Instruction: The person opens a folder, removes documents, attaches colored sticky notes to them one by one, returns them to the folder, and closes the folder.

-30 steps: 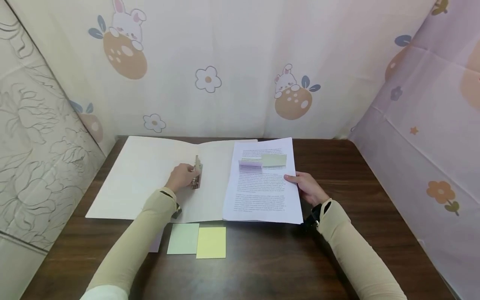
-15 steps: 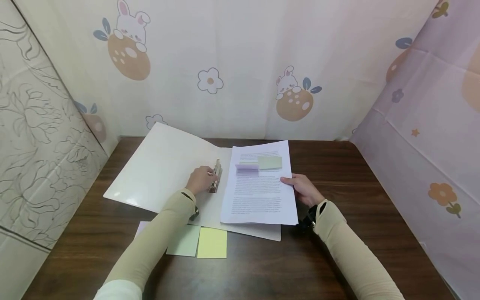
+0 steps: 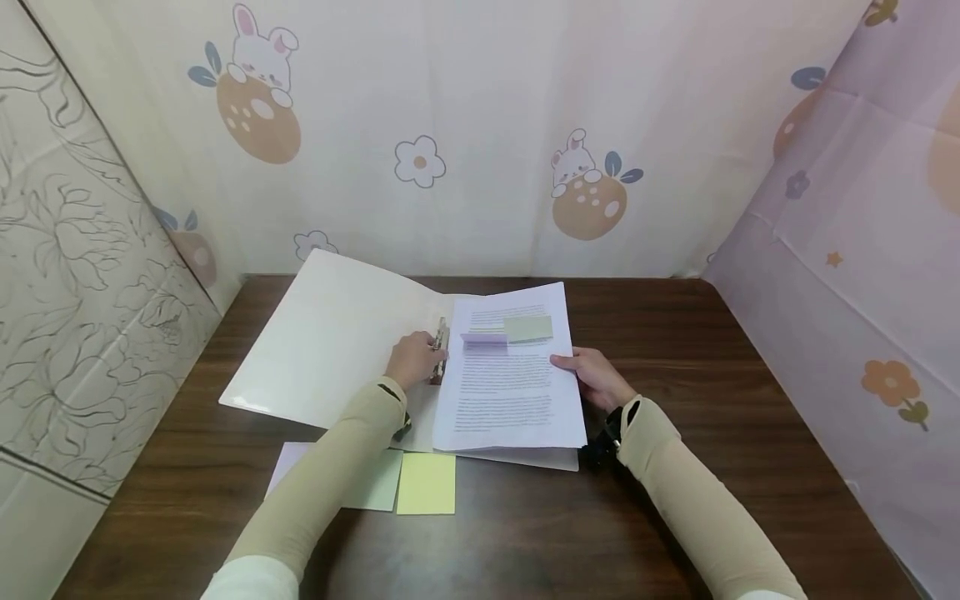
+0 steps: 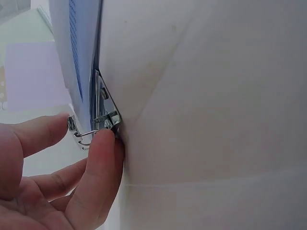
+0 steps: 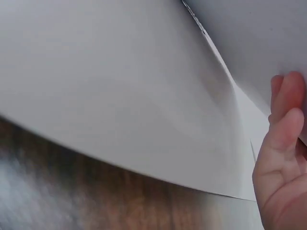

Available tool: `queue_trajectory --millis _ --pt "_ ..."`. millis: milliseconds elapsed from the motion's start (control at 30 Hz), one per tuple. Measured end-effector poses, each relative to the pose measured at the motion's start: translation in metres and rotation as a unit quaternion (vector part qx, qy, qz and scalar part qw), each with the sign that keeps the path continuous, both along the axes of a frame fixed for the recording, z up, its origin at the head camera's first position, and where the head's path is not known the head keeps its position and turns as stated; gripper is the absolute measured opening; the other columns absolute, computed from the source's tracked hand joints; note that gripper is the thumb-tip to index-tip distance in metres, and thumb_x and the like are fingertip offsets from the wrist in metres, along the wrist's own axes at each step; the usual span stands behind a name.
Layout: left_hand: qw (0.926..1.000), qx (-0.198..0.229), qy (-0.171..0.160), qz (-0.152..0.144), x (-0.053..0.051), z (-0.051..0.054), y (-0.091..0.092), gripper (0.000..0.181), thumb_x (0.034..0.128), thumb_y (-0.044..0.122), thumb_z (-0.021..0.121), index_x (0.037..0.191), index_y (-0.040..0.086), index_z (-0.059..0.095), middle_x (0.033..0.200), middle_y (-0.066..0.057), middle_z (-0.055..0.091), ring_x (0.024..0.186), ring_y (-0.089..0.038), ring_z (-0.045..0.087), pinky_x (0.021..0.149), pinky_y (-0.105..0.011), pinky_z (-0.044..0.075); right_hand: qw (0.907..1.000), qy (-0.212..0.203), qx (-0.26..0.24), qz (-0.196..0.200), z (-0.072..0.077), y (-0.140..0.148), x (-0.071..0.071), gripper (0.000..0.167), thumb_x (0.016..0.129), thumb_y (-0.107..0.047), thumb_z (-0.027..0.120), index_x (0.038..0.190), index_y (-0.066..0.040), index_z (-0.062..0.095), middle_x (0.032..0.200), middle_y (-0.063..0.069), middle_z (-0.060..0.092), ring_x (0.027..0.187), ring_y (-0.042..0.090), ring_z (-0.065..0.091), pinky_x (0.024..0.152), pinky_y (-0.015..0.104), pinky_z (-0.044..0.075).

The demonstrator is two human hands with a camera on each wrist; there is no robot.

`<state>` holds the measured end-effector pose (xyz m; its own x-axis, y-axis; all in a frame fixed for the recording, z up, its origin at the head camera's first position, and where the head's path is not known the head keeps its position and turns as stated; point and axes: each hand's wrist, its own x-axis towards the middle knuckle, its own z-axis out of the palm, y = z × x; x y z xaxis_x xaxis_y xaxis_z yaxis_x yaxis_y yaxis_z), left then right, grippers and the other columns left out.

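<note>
A white folder [image 3: 330, 342] lies spread at an angle on the table, its left cover slightly raised. My left hand [image 3: 412, 360] pinches the metal clip [image 4: 109, 108] at its spine; in the left wrist view thumb and fingers lie on both sides of its wire. By its right edge, my right hand [image 3: 598, 379] grips a stack of printed sheets [image 3: 510, 412], thumb on top. The stack hangs over the folder's right half, its left edge close against the clip. A purple sticky note [image 3: 486, 343] and a green sticky note [image 3: 528, 328] are on the top sheet.
In front of the folder lie a yellow sticky pad [image 3: 426, 485], a green pad [image 3: 378, 483] and a purple pad [image 3: 288, 460], the last two partly behind the left sleeve. A patterned curtain [image 3: 480, 225] borders the back of the dark wooden table [image 3: 712, 350].
My left hand has moved right with the clip, turning and shifting the folder beneath the stack. The sheets have moved left in my right hand, up to the clip.
</note>
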<state>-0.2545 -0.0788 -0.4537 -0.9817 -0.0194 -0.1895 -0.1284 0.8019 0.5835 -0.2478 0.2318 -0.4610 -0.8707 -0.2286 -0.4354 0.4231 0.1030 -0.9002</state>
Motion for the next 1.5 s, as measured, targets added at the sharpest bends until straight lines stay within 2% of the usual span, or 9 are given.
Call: queue_trajectory --millis 233,367,533,733,833,1033,1167,1333,1500 --pt "1.0000 -0.004 0.000 0.003 0.002 0.001 -0.001 0.043 0.0934 0.030 0.062 0.124 0.000 0.062 0.111 -0.014 0.070 0.088 -0.024 0.064 0.079 -0.038 0.052 0.9999 -0.007 0.004 -0.010 -0.002 0.000 0.000 0.049 0.098 -0.018 0.057 0.141 0.003 0.044 0.095 -0.003 0.072 0.085 0.012 0.070 0.074 0.029 0.057" --pt "1.0000 -0.008 -0.004 -0.001 0.000 0.001 0.000 0.042 0.0939 0.030 0.062 0.124 0.000 0.061 0.105 -0.013 0.071 0.083 -0.022 0.063 0.072 -0.034 0.051 0.9998 -0.007 0.013 -0.015 -0.002 -0.001 -0.001 0.047 0.099 -0.018 0.055 0.141 0.000 0.045 0.098 -0.002 0.071 0.086 0.013 0.070 0.074 0.030 0.057" --pt "0.9997 -0.017 0.002 -0.015 -0.003 0.002 -0.001 0.036 0.0947 0.029 0.061 0.117 0.001 0.065 0.094 -0.011 0.070 0.074 -0.020 0.060 0.062 -0.029 0.046 0.9985 0.021 0.049 -0.011 0.000 -0.004 -0.003 0.044 0.099 -0.019 0.054 0.138 0.000 0.048 0.111 0.008 0.070 0.088 0.014 0.070 0.076 0.031 0.057" --pt "0.9992 -0.019 0.001 -0.034 -0.006 0.009 -0.007 0.036 0.0995 0.025 0.048 0.120 0.000 0.065 0.104 -0.014 0.070 0.081 -0.022 0.062 0.074 -0.034 0.051 0.9973 0.016 0.070 -0.014 -0.002 -0.005 -0.005 0.042 0.100 -0.019 0.053 0.138 -0.001 0.049 0.123 0.015 0.065 0.089 0.014 0.070 0.076 0.030 0.057" --pt "0.9985 -0.021 -0.018 -0.048 -0.008 0.012 -0.011 0.037 0.0999 0.022 0.047 0.125 -0.001 0.061 0.109 -0.016 0.070 0.080 -0.021 0.065 0.077 -0.035 0.053 0.9971 0.009 0.073 -0.017 -0.004 -0.006 -0.006 0.042 0.100 -0.019 0.053 0.138 -0.001 0.050 0.123 0.015 0.066 0.088 0.014 0.070 0.075 0.029 0.056" --pt "0.9961 -0.037 -0.043 -0.068 -0.011 0.020 -0.017 0.038 0.0968 0.022 0.057 0.129 0.001 0.060 0.113 -0.015 0.070 0.076 -0.018 0.068 0.083 -0.036 0.053 0.9986 0.005 0.051 -0.015 -0.005 -0.007 -0.007 0.044 0.099 -0.019 0.055 0.139 -0.001 0.049 0.112 0.008 0.070 0.088 0.013 0.069 0.075 0.029 0.055" --pt "0.9951 -0.033 -0.056 -0.074 -0.013 0.023 -0.017 0.038 0.0959 0.022 0.058 0.128 0.001 0.060 0.107 -0.014 0.072 0.068 -0.015 0.067 0.076 -0.032 0.052 0.9995 -0.002 0.028 -0.017 -0.003 -0.005 -0.009 0.046 0.099 -0.018 0.056 0.140 0.000 0.047 0.103 0.001 0.070 0.087 0.012 0.069 0.075 0.029 0.055" --pt "0.9953 -0.025 -0.062 -0.070 -0.011 0.020 -0.015 0.039 0.0963 0.022 0.058 0.129 0.002 0.059 0.107 -0.013 0.071 0.068 -0.014 0.066 0.076 -0.032 0.051 0.9996 -0.006 0.014 -0.023 0.000 -0.005 -0.010 0.045 0.099 -0.019 0.056 0.139 -0.001 0.047 0.101 -0.001 0.070 0.087 0.013 0.069 0.075 0.031 0.056" --pt "0.9953 -0.024 -0.059 -0.073 -0.010 0.014 -0.014 0.039 0.0966 0.024 0.058 0.130 0.003 0.059 0.110 -0.013 0.071 0.069 -0.014 0.066 0.076 -0.031 0.051 0.9995 -0.006 0.023 -0.021 -0.005 -0.007 -0.009 0.045 0.099 -0.017 0.055 0.139 0.001 0.047 0.104 0.001 0.070 0.088 0.012 0.069 0.075 0.029 0.055"
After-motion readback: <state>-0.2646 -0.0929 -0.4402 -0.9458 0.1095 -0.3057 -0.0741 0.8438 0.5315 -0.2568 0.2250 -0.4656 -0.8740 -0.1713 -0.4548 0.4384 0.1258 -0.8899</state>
